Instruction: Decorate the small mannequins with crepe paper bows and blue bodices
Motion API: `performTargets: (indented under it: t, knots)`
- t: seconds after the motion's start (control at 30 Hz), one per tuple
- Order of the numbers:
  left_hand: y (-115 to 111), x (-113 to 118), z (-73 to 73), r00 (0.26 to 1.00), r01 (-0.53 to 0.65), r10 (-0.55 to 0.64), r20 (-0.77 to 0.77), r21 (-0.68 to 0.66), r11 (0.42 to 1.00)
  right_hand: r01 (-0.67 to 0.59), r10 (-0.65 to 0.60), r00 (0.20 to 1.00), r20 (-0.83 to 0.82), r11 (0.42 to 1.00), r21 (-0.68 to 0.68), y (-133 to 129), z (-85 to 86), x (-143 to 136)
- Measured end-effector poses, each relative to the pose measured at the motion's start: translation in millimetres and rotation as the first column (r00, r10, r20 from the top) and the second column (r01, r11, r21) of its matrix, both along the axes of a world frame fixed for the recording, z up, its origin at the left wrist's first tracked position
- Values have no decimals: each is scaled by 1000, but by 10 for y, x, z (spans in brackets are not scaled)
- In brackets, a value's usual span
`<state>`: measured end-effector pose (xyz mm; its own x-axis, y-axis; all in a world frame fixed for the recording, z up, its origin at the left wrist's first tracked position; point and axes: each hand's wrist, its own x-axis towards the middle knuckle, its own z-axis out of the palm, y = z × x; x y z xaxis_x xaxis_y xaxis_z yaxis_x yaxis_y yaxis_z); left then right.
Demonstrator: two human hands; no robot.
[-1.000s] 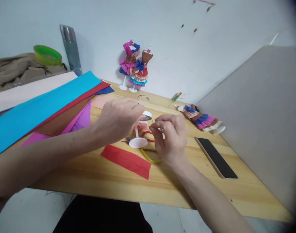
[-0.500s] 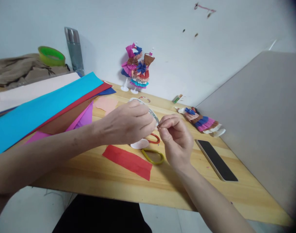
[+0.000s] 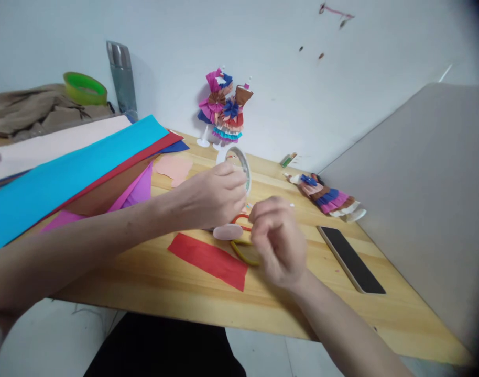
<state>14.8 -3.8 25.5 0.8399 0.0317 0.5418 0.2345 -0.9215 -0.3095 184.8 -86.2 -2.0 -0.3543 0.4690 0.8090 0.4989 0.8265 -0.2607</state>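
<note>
My left hand [image 3: 221, 193] is closed around a white roll of tape [image 3: 245, 163], whose ring stands upright behind the fingers. Just below that hand shows a pale round disc [image 3: 227, 231]; whether the hand touches it I cannot tell. To the right, my right hand [image 3: 279, 241] has its fingers curled and pinched, blurred by motion; anything between the fingertips is too small to make out. Beneath and between the hands lie an orange handle loop [image 3: 239, 218] and a yellow handle loop [image 3: 243, 256]. A red paper strip [image 3: 208, 261] rests in front of them.
Coloured paper sheets [image 3: 82, 162] are piled at left, with a peach scrap [image 3: 173, 168] beside them. Two dressed miniature mannequins [image 3: 227, 110] stand by the wall; another dressed figure [image 3: 328, 196] lies at right, near a phone [image 3: 351, 259]. A bottle [image 3: 122, 78] and green tape [image 3: 84, 90] are at back left.
My right hand has moved away from my left and slightly down, so a gap now separates them. The tape roll has turned more upright in my left hand.
</note>
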Motion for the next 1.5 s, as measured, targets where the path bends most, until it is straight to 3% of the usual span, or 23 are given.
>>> performTargets:
  t: [0.1,0.17,0.23,0.37,0.5,0.57,0.67,0.83,1.0,1.13,1.17,1.23,1.33,1.4,1.43,1.5]
  knots:
    - [165,-35,-66,995,-72,75,68,-42,996,-102,102,995,-3,993,-60,-56,47,-17]
    - [248,-82,-45,964,-125,151,219,-127,984,-59,50,996,-74,990,-128,-45,50,9]
    - [279,-135,26,892,-129,233,386,-278,952,6,-14,999,-45,982,-189,-1,42,35]
    - [207,-206,214,747,-19,410,524,-599,800,43,9,986,166,950,-310,145,65,-12]
    - [132,-227,349,676,134,498,543,-756,641,124,32,940,341,895,-428,380,111,-166]
    - [132,-231,387,657,206,509,556,-782,588,244,16,858,513,866,-435,528,98,-254]
    - [149,-238,419,625,285,533,570,-802,524,356,24,654,756,872,-336,735,37,-393]
    - [141,-263,456,598,373,545,587,-807,458,357,-27,341,940,928,-102,906,-53,-579]
    - [128,-289,472,581,448,508,636,-771,453,316,4,195,981,946,-67,879,-55,-671]
    - [116,-294,488,570,489,504,649,-761,427,275,100,122,987,953,-130,838,-13,-759]
    - [110,-293,493,566,489,518,641,-767,415,257,122,140,983,954,-156,833,12,-766]
    - [97,-290,497,562,491,543,624,-780,388,244,114,264,958,953,-181,825,88,-720]
    - [101,-276,469,572,521,540,617,-782,341,315,-50,580,813,934,-167,820,241,-438]
    - [124,-259,426,591,557,518,619,-777,292,402,-208,749,630,898,-181,824,319,-121]
    - [139,-248,401,599,579,508,619,-773,259,449,-292,801,523,870,-202,831,340,55]
    - [169,-225,352,608,622,497,619,-760,187,552,-464,815,346,804,-221,849,340,397]
